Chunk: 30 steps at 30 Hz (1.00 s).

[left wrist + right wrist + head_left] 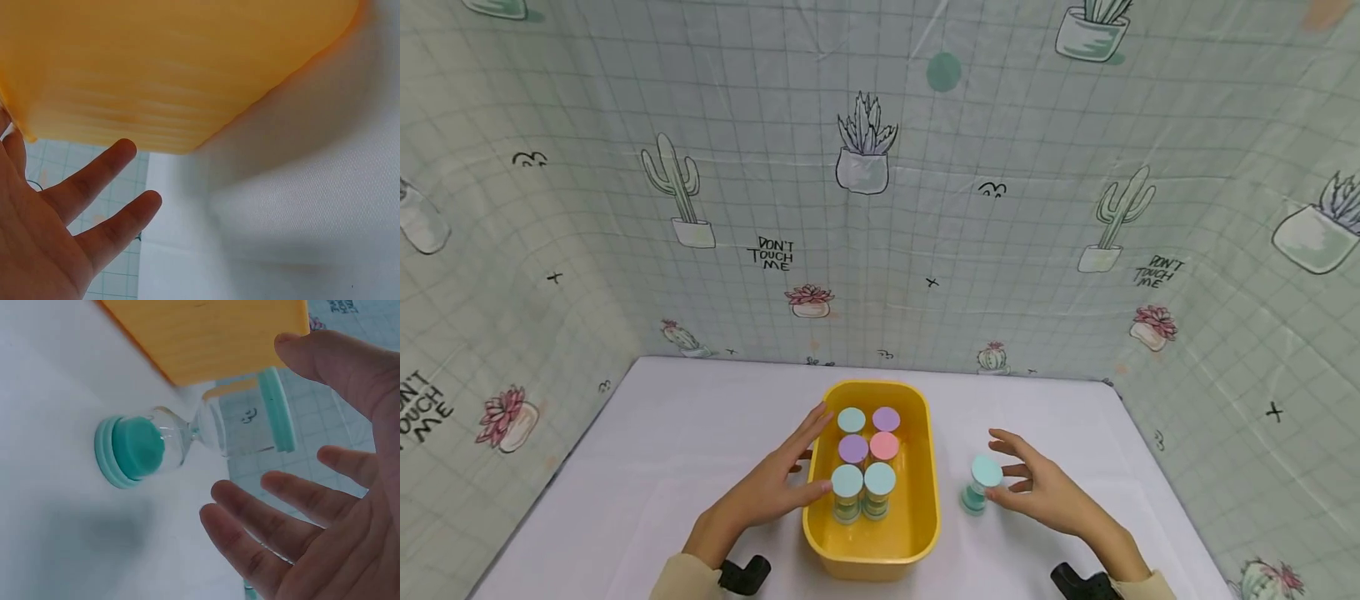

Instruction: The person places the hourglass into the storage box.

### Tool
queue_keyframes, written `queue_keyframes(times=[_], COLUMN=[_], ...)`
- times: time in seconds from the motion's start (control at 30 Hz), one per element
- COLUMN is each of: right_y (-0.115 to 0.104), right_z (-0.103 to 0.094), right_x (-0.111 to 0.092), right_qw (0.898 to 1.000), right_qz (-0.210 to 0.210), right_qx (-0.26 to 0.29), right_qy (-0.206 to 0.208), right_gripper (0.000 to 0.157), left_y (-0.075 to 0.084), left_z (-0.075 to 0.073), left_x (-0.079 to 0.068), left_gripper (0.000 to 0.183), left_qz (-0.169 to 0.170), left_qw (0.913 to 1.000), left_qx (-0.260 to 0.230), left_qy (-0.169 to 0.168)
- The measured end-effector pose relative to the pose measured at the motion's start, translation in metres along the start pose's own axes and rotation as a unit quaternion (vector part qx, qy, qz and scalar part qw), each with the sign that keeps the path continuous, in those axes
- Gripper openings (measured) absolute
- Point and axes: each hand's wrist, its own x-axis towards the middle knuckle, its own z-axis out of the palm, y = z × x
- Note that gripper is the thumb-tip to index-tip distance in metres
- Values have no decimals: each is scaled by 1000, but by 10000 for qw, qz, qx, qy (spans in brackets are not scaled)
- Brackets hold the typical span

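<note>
A teal-capped sand timer [973,497] stands upright on the table, to the right of a yellow bin [925,533]. My right hand [1041,492] is beside this timer, its fingers spread and apart from the glass in the right wrist view; the teal sand [139,447] lies in the bottom bulb. Several more sand timers stand inside the bin, their caps teal [879,478], purple [853,448] and pink [883,446]. My left hand [767,487] is at the bin's left rim with fingers spread; whether it touches the rim I cannot tell.
A white cloth [700,425] covers the table. Grid-patterned fabric [910,233] with cactus drawings rises behind it and on both sides. Each wrist carries a black device, one at the left wrist [747,575] and one at the right [1078,582].
</note>
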Motion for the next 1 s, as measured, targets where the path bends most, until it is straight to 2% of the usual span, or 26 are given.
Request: queue_keyframes(times=[0.27, 0.57, 0.83, 1.0], right_y=[10, 9, 5, 2], right_z=[7, 8, 5, 5], right_x=[4, 1, 5, 11], right_qw=[9994, 9995, 9982, 9980], right_qz=[-330, -281, -538, -549], right_qx=[38, -161, 54, 93], right_qy=[79, 64, -243, -313], right_gripper=[74, 60, 49, 46], left_y=[0, 1, 0, -2], left_z=[3, 7, 3, 2], left_x=[1, 3, 1, 1], left_gripper=[85, 85, 86, 86], left_qz=[14, 55, -35, -70], left_qw=[9999, 9999, 10000, 9999], left_qx=[-146, -158, -79, -69], left_qy=[48, 7, 32, 68])
